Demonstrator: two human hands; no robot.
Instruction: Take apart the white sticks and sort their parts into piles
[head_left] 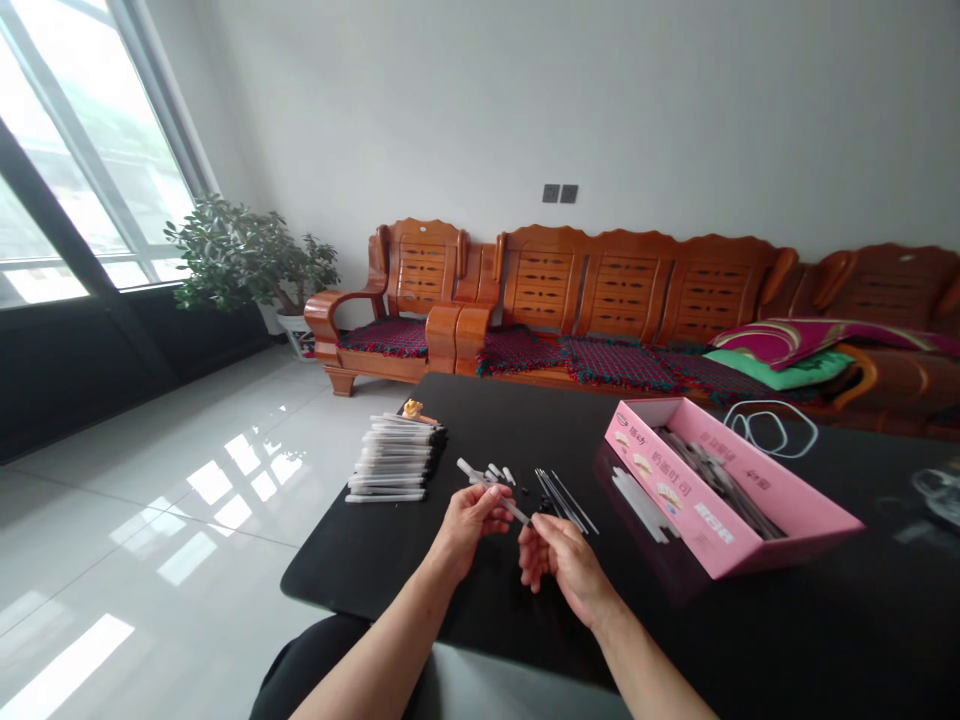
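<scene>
Between my two hands is a slim whitish pen (516,511), held at a slant above the black table. My left hand (466,522) is closed around its upper part. The thumb and forefinger of my right hand (564,562) pinch its lower end; any small part between those fingertips is hidden. Just beyond my hands lie several white pen caps (495,473) and some tiny black pieces (524,491). Thin dark pen refills (559,500) are spread to the right of them. A stack of pens (394,455) with whitish bodies and black ends lies to the left.
A pink cardboard box (667,490) holding many dark, slender pieces stands on the black table (360,560) at right. Whitish tubes (645,506) lie against its near side. A white cable loop (780,425) is behind it. Wooden seats (540,285) line the wall.
</scene>
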